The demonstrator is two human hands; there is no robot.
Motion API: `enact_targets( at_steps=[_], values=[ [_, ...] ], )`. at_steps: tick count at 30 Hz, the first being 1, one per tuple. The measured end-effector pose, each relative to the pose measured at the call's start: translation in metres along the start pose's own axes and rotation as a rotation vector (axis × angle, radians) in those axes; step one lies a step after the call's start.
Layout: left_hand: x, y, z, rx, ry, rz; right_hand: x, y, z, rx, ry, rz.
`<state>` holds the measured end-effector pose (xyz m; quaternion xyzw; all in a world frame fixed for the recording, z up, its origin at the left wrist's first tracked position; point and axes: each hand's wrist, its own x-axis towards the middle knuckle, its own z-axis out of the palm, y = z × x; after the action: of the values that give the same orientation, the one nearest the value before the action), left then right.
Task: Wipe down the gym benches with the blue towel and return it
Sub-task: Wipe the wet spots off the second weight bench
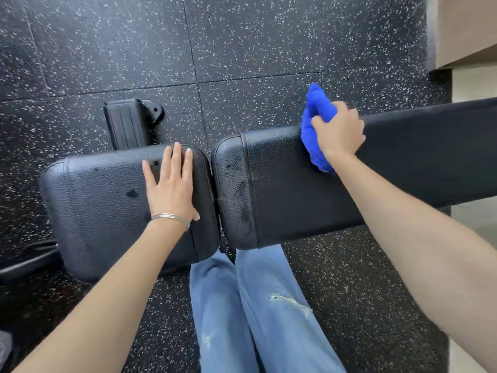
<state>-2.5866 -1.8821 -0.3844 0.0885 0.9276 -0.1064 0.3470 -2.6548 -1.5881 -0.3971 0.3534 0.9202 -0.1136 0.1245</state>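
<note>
I press my left hand (172, 187) flat, fingers (176, 157) straight, on the seat pad (102, 205) by its right edge to steady myself, while my right hand (340, 131) bunches the blue towel (317, 109) tight against the back pad's (295, 192) far edge (dark spots (131, 194) on both pads likely await wiping).

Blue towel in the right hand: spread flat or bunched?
Bunched. The blue cloth towel is wadded under the right hand, whose fingers curl round it on the black padded bench.

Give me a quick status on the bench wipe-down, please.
Right hand grips blue towel on long back pad. Left hand flat on seat pad, fingers straight. Dark spots on both pads; nothing blocking.
</note>
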Motion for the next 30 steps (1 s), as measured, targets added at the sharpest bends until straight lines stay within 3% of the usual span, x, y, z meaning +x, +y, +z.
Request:
enact_targets(
  at_steps=[3, 9, 13, 15, 19, 22, 26, 30],
  values=[
    [0.002, 0.005, -0.001, -0.017, -0.013, -0.027, -0.012, -0.031, 0.013, -0.024, -0.004, 0.063],
    [0.000, 0.003, -0.002, -0.023, -0.014, -0.025, -0.070, -0.114, 0.045, -0.159, -0.218, -0.411],
    [-0.003, 0.000, -0.002, -0.025, 0.004, -0.032, -0.065, -0.114, 0.044, -0.200, -0.270, -0.625],
    [-0.005, -0.004, 0.000, -0.049, 0.022, -0.031, -0.042, -0.091, 0.032, -0.187, -0.235, -0.587],
    [-0.005, -0.006, 0.001, -0.124, 0.031, -0.054, -0.014, -0.042, 0.010, -0.074, -0.088, -0.248],
    [-0.002, -0.003, -0.001, -0.124, 0.008, -0.062, -0.027, -0.057, 0.020, -0.054, -0.072, -0.166],
    [-0.005, 0.000, 0.000, -0.104, 0.018, -0.056, -0.077, -0.102, 0.047, -0.068, -0.103, -0.369],
    [-0.009, -0.001, 0.004, -0.109, 0.039, -0.054, -0.118, -0.091, 0.057, -0.167, -0.052, -0.559]
  ],
)
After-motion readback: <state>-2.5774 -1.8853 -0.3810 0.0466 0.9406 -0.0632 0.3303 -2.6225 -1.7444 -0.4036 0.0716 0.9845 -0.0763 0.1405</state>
